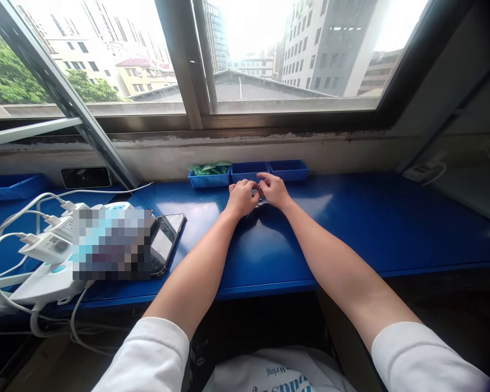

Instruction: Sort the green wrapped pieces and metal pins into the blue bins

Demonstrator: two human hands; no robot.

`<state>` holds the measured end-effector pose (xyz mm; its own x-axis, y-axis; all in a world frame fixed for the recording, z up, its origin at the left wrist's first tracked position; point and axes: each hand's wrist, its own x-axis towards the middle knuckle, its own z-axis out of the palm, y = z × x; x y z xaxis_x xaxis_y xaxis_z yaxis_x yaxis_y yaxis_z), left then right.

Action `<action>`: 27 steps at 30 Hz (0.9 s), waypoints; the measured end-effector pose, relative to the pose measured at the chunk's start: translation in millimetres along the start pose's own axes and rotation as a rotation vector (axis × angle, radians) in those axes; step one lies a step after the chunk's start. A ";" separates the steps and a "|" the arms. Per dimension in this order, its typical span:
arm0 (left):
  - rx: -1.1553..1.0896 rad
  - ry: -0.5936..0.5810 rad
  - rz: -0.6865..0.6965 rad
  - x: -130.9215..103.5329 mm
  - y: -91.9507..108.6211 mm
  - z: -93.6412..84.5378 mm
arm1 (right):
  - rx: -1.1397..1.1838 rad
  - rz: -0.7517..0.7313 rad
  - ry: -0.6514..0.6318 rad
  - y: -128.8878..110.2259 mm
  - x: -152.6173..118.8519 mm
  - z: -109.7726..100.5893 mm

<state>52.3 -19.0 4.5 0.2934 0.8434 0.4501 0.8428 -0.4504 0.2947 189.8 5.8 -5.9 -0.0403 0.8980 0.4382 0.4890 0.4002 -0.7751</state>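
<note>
Close together over the blue table (343, 218), my two hands meet at a small dark and silvery object (261, 200), too small to make out. My left hand (243, 198) has its fingers curled and pressed against the object's left side. On the other side my right hand (273, 189) pinches at it with thumb and fingers, the index finger bent out to the left. Just behind the hands stands a blue three-part tray (251, 170); green packets (210, 169) fill its left compartment.
To the left, a white power strip (44, 280) carries chargers and cables, beside a phone (167, 242) and a blurred patch. Farther back are another phone (86, 177) and a blue tray (14, 186). A metal shelf post (102, 139) rises near the window.
</note>
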 end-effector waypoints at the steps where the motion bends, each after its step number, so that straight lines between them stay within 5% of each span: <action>1: 0.001 0.000 -0.006 0.0 0.3 -0.3 | 0.026 0.014 0.006 2.1 0.6 0.9; 7: 0.002 0.014 -0.025 1.9 -2.7 -0.3 | 0.198 0.153 -0.039 5.8 0.0 3.4; 18: 0.011 0.064 -0.168 7.0 -11.6 0.9 | 0.299 0.070 -0.055 -1.0 0.9 2.4; 27: -0.007 0.117 -0.136 8.1 -23.2 7.8 | 0.350 0.098 -0.066 1.7 1.1 -4.1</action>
<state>38.7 0.6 -5.3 0.1223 0.8569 0.5007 0.8676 -0.3374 0.3654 194.1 6.8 -5.0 -0.0698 0.9404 0.3328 0.1660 0.3399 -0.9257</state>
